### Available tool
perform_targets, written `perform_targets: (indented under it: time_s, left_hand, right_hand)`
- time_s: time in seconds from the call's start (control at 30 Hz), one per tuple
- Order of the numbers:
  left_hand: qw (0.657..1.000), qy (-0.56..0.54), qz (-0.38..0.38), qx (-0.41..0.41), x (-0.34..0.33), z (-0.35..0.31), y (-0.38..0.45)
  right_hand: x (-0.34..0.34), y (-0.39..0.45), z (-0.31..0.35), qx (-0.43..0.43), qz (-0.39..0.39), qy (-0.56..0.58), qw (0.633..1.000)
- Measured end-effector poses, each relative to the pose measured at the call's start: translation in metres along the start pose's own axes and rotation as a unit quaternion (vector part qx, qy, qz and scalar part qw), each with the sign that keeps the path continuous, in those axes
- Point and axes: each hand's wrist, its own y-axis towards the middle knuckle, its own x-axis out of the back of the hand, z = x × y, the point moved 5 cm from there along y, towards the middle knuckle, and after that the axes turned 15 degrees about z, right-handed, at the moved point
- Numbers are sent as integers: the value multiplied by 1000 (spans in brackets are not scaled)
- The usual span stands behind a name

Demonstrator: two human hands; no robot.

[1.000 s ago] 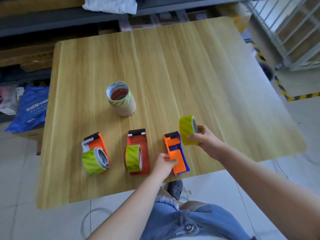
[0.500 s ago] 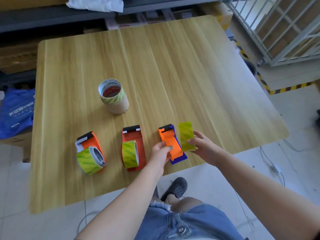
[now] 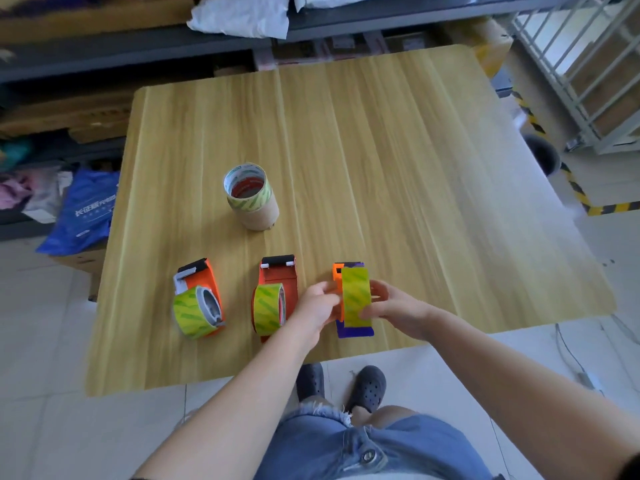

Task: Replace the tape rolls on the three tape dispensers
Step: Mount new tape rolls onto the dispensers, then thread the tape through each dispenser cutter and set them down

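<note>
On the counter (image 3: pixel 381 150), two orange dispensers at lower left (image 3: pixel 202 287) and lower centre (image 3: pixel 278 282) already carry green rolls. At lower right, the roll (image 3: pixel 356 296) held clear of the counter a second ago now sits edge-up over the third dispenser (image 3: pixel 353 329), right hand (image 3: pixel 393 308) fingers grasping it, left hand (image 3: pixel 317 306) pinching the frame. Seating it looks like the last replacement.

three dispensers (image 3: pixel 278 296) in a row, stacked rolls (image 3: pixel 251 195) behind
</note>
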Motion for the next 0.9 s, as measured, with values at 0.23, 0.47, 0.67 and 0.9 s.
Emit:
perform_targets:
  time_s: [0.23, 0.47, 0.67, 0.9]
  left_hand:
    - [995, -96, -20, 6, -4, 29, -2]
    - [999, -27, -35, -5, -17, 36, 1]
    - [988, 54, -127, -63, 3, 10, -18]
    - [927, 42, -285, -240, 119, -23, -86]
  right_hand:
    - [-7, 9, -3, -19, 46, -37, 998]
    - [-4, 9, -1, -61, -9, -253, 965]
    - [-12, 2, 47, 38, -138, -344, 928]
    - [-70, 38, 104, 144, -149, -381, 901]
